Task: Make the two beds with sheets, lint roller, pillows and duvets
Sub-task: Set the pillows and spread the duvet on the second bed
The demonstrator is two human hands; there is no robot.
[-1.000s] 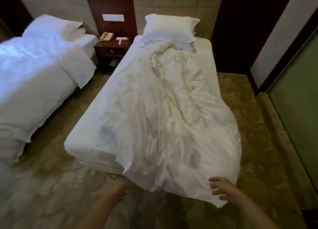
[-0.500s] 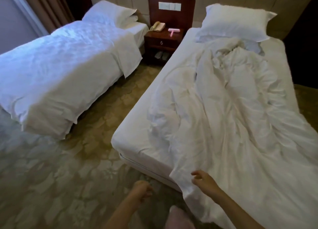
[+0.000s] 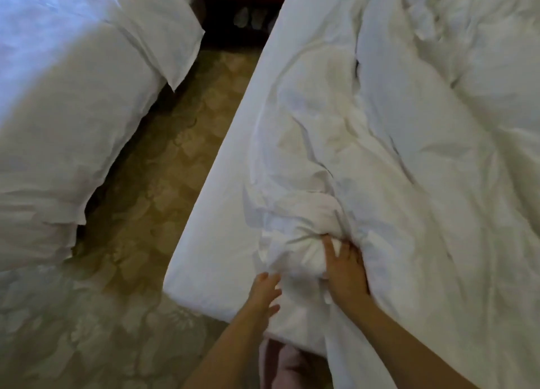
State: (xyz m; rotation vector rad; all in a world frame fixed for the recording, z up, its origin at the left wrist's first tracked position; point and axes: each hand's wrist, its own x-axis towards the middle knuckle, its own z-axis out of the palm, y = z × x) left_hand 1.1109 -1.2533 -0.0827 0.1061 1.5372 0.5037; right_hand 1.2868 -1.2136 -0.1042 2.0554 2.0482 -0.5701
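A crumpled duvet [image 3: 409,155] is handled at a bed [image 3: 222,242]'s corner.
Its bunched fabric is pressed by the spread right hand [image 3: 346,272] and touched by the left hand [image 3: 264,292], fingers straight.

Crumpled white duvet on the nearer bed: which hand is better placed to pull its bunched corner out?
Probably the right hand. It lies on the bunched corner of the crumpled white duvet, fingers among the folds. The left hand is only at its edge, fingers straight.
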